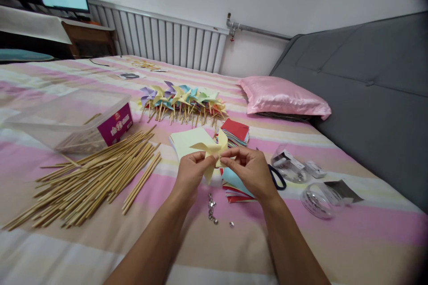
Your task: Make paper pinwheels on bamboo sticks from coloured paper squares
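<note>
A pale yellow paper pinwheel [210, 147] is held up between both hands, its blades folded toward the middle. My left hand [193, 171] pinches it from the left, thumb at the centre. From the right, my right hand [250, 170] has thumb and fingertips closed at the pinwheel's centre; whether a small part sits between them is hidden. Below the hands lie several small silvery metal pieces [211, 208] on the striped sheet. Behind the pinwheel is a stack of pale paper squares [187, 139]. Under my right hand are coloured paper sheets [236, 182].
Wooden sticks [100, 178] lie at the left beside a clear plastic bin [76, 129]. Finished pinwheels [180, 98] are heaped farther back. Red-topped paper squares [236, 130], scissors [278, 177] and clear round containers [317, 200] are at the right. A pink pillow [284, 95] lies beyond.
</note>
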Motion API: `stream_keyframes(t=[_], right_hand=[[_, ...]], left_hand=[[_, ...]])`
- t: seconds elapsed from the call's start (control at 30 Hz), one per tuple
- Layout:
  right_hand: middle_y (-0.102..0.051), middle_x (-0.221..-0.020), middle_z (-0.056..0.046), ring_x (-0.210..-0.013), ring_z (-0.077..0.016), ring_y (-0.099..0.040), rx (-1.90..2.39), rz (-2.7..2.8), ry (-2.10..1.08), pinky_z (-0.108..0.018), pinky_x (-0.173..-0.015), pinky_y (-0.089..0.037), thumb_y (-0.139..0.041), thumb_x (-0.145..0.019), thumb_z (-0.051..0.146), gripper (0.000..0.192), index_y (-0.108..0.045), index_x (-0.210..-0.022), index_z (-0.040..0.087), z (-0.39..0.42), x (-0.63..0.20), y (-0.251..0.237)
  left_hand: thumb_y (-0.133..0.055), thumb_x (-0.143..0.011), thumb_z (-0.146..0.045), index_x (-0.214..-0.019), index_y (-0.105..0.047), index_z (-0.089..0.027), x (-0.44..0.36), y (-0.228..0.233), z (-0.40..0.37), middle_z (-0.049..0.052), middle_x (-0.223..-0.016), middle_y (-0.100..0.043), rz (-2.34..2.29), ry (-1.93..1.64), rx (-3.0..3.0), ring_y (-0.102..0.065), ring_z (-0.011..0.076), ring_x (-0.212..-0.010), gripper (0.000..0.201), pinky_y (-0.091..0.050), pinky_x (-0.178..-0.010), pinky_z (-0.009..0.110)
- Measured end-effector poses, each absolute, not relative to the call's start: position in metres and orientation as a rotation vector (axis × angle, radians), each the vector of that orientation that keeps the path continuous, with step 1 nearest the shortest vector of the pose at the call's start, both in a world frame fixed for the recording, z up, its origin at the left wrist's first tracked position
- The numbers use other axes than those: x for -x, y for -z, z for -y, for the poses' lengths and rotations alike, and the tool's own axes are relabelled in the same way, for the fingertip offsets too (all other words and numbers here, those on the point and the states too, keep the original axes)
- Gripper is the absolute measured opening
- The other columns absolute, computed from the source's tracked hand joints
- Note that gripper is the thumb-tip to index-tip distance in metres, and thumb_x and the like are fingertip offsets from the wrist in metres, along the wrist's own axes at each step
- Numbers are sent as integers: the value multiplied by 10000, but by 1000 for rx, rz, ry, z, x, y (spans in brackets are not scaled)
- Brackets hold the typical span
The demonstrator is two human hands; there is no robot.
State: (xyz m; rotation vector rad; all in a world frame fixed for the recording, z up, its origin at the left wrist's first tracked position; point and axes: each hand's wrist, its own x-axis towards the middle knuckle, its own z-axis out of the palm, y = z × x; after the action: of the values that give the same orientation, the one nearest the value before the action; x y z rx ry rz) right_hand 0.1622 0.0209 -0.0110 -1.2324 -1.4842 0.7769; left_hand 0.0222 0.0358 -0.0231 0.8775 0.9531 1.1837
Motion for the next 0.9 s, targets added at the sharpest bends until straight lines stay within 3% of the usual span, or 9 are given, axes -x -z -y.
stream_keyframes(t=[0.1, 0.27, 0.7, 0.9], right_hand=[[-535, -493, 34, -428, -72, -362, 1249, 1520, -713, -205, -421, -296, -691, -695, 323, 156, -726, -752, 183, -21, -163, 11], [-599, -690, -5, -498, -76, -370, 1231, 1543, -643, -219, -461, -309, -711, -681, 318, 128, -737, -729, 201, -23, -165, 11], [-563, -678, 0, -477, -68, -331, 1253, 1632, -520, -227, -447, -285, -694, -721, 331, 155, -712, -713, 177, -20, -164, 7], [-575, -696, -11, -490, -72, -342, 1242, 1607, -567, -231, -447, -278, -688, -725, 334, 169, -704, -706, 167, -21, -164, 8]], left_hand=[[-760, -555, -336, -597, -675, -119, -22, 23, -36, 5, -519, -606, -948, -1182, -882, -452, 70, -427, 237, -312, -448, 196], [-755, -560, -311, -609, -678, -113, -21, 24, -35, 17, -537, -617, -929, -1175, -903, -464, 77, -448, 218, -319, -459, 195], [-771, -540, -274, -554, -645, -112, -21, 21, -34, -8, -497, -578, -893, -1206, -916, -443, 64, -444, 205, -309, -449, 182], [-784, -529, -294, -624, -684, -105, -21, 20, -34, 12, -544, -623, -893, -1206, -932, -480, 79, -480, 233, -333, -467, 184]])
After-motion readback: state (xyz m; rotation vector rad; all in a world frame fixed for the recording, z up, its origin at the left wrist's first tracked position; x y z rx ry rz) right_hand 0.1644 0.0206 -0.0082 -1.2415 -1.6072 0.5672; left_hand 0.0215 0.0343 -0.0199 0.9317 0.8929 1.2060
